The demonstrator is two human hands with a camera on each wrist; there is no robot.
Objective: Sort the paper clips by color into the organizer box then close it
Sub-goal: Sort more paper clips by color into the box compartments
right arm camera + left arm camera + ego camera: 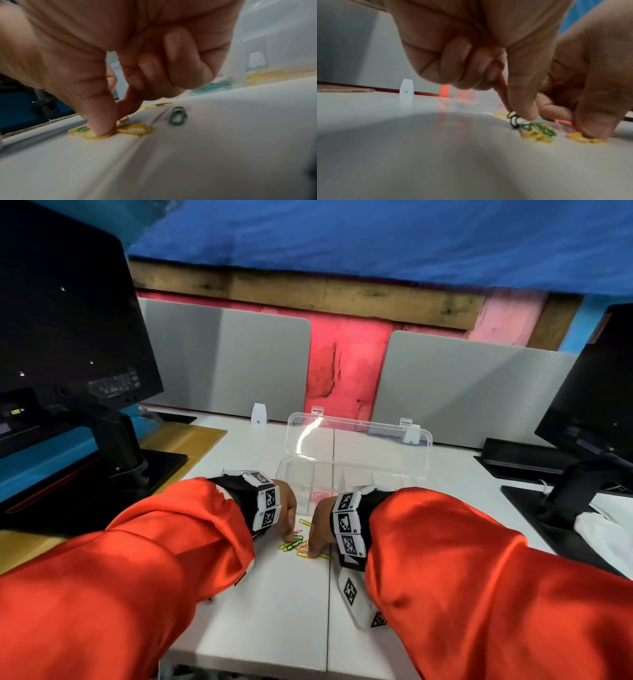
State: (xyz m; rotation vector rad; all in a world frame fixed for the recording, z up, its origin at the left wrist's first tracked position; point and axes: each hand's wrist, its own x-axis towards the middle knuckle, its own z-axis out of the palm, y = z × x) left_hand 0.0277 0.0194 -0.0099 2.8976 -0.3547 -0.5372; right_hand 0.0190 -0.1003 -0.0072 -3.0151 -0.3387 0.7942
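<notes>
**Q.** What does the figure show of the two hands and the clips?

**A.** Both hands work a small heap of paper clips (297,544) on the white desk (274,611), just in front of the clear organizer box (342,477), whose lid (359,443) stands open. The left hand (286,508) has thumb and forefinger closed on a dark paper clip (513,120) at the heap's edge, its other fingers curled into the palm. The right hand (318,529) presses its thumb tip on a yellow paper clip (96,136), forefinger close behind; whether the clip is pinched cannot be told. A green paper clip (178,117) lies apart from the heap.

**Q.** How is this step best done?

**A.** Probably one clip at a time. The yellow and green clips overlap, so sliding the chosen clip sideways clear of the heap before lifting should keep neighbours from snagging. The box already holds pink, green and yellow groups, though the compartment boundaries are blurred; each clip should join its own colour.
</notes>
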